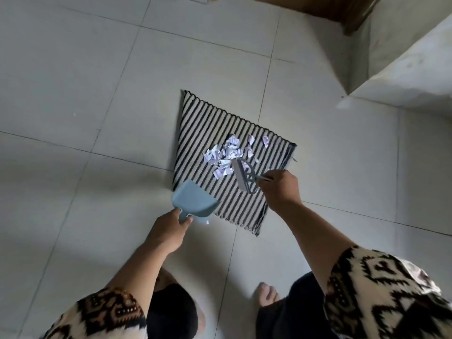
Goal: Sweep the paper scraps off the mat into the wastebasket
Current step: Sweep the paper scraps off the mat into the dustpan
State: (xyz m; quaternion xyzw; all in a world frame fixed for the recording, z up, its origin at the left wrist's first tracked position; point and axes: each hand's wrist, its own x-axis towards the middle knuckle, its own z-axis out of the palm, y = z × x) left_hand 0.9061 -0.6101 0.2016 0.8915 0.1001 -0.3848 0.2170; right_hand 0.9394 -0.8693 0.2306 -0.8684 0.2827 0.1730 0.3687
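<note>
On the tiled floor (73,81) lay the striped mat (208,123), its stripes running from the person's side toward the far edge. The paper scraps (223,156) were heaped on its right-centre part, a few strays lying farther right. The blue dustpan (193,199), gripped by its handle in the left hand (166,231), rested at the mat's near-left corner, mouth toward the heap. The small brush (244,176), clenched in the right hand (278,189), stood just right of the pile, touching its edge. So the scraps lay between brush and pan; the likely stroke ran leftward and nearer. No wastebasket was visible.
</note>
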